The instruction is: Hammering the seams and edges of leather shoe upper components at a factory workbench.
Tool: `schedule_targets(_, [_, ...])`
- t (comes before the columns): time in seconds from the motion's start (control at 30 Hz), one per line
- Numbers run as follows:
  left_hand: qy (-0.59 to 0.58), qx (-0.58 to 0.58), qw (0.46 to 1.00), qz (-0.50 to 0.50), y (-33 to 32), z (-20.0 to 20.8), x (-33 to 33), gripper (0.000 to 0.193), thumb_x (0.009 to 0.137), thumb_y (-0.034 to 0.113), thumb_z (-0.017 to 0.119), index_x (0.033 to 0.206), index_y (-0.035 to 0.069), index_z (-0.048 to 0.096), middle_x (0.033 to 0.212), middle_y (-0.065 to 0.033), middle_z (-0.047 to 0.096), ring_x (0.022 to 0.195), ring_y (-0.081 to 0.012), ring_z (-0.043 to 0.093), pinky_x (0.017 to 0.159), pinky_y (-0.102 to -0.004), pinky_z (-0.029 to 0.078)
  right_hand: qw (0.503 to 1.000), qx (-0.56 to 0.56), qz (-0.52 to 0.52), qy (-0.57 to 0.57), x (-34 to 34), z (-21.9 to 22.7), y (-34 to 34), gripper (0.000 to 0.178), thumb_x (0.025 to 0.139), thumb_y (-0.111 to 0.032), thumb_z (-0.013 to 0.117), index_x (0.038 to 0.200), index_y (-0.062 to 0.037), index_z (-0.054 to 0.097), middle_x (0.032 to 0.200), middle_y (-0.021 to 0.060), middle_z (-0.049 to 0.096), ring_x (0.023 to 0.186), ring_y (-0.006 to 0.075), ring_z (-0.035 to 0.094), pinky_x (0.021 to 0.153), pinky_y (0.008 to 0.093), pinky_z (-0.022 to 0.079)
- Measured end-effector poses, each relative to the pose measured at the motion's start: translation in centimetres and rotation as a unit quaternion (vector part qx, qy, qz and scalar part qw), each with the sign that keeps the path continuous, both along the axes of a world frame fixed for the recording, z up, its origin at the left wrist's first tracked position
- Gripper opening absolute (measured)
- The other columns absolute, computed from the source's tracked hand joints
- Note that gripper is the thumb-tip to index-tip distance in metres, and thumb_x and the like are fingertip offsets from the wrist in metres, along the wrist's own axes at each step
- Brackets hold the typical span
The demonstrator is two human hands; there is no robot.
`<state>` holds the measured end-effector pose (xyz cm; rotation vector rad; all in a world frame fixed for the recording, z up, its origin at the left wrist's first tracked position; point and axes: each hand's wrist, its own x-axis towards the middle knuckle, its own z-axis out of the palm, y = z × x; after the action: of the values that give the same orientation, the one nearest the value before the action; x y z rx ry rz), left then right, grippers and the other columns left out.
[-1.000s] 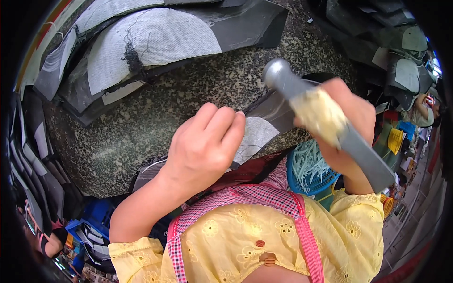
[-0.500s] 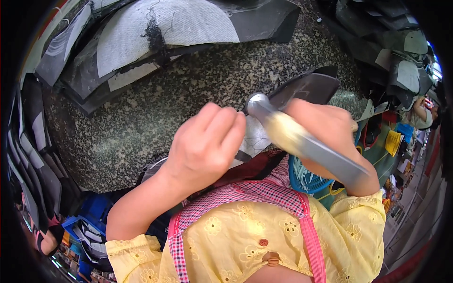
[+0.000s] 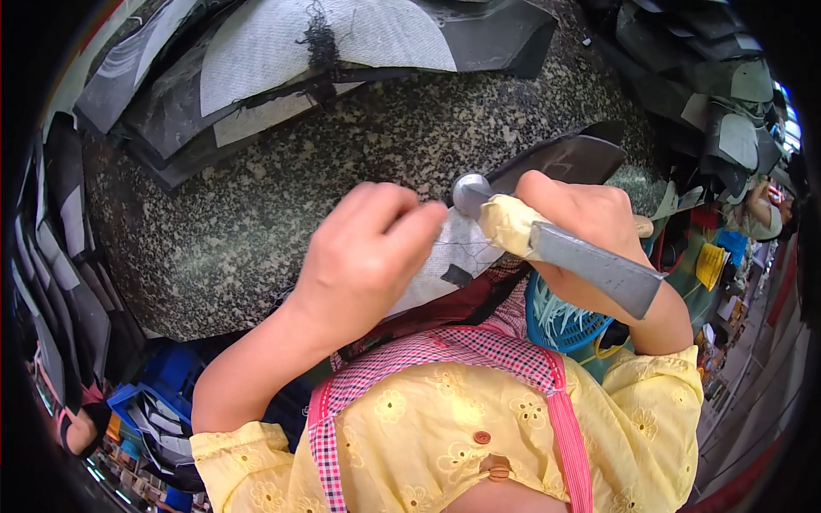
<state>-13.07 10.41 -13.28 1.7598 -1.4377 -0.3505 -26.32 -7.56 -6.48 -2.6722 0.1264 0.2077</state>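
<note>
My right hand (image 3: 590, 218) is closed round a hammer (image 3: 599, 267). Its round metal face points at the work, a yellowish wrapping covers its middle, and a flat grey tail runs back over my wrist. A wooden handle end pokes out beyond the hand. Under the hammer face lies a curved flat piece (image 3: 560, 162), dark at the far right and whitish toward me, with thin loose threads. My left hand (image 3: 363, 256) is closed at the piece's left edge, thumb and forefinger pinched together on it. The fingertips are partly hidden. The piece rests on a speckled stone block (image 3: 256, 222).
A stack of black and white pieces (image 3: 333, 43) with a dark thread tangle lies on the block's far side. More pieces (image 3: 56, 256) line the left. A blue basket (image 3: 569, 321) of pale strips is by my right forearm. Another person's arm (image 3: 757, 205) shows far right.
The hammer, blurred before, now shows sharply with its face at the piece. More of the whitish part shows between my hands. The view has shifted slightly.
</note>
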Motion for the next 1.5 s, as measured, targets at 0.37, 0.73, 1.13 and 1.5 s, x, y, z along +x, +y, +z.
schedule_targets(0.37, [-0.103,0.004,0.994,0.027,2.0,-0.2,-0.3,0.022,0.072,0.008,0.066,0.094,0.007,0.066,0.083,-0.0024,0.057,0.072,-0.0195,0.055,0.06,-0.0328,0.044,0.996,-0.057,0.066,-0.034,0.5,-0.5,0.9,0.022,0.076,-0.02,0.063,0.085,-0.0085,0.047,0.062,0.0056,0.054,0.059,0.0243,0.063,0.05,0.0358,0.048])
schedule_targets(0.73, [-0.19,0.031,0.98,0.055,3.7,0.2,-0.4,0.019,0.07,0.013,0.07,0.089,0.013,0.066,0.087,0.0012,0.06,0.086,-0.0195,0.055,0.077,-0.0399,0.037,0.998,0.0,0.05,-0.046,0.8,-1.1,2.7,0.021,0.078,-0.018,0.065,0.082,-0.0078,0.047,0.066,0.0084,0.056,0.06,0.0276,0.063,0.048,0.0359,0.047])
schedule_targets(1.13, [-0.161,0.029,0.986,0.036,5.6,0.1,0.1,0.021,0.071,0.012,0.074,0.091,0.012,0.068,0.087,0.0004,0.062,0.082,-0.0198,0.057,0.076,-0.0369,0.038,0.998,0.005,0.058,0.026,1.9,-0.1,4.2,0.023,0.077,-0.019,0.066,0.087,-0.0065,0.049,0.065,0.0101,0.058,0.062,0.0307,0.064,0.051,0.0392,0.048])
schedule_targets(1.5, [-0.12,-0.107,0.987,0.014,0.4,-2.5,-0.2,0.01,0.068,0.01,0.06,0.077,0.006,0.056,0.075,-0.0049,0.046,0.07,-0.0199,0.053,0.056,-0.0287,0.05,0.988,-0.038,-0.087,-0.121,1.7,4.5,0.9,0.016,0.078,0.0,0.071,0.09,0.0005,0.061,0.083,0.0088,0.067,0.07,0.0175,0.065,0.064,0.0254,0.049])
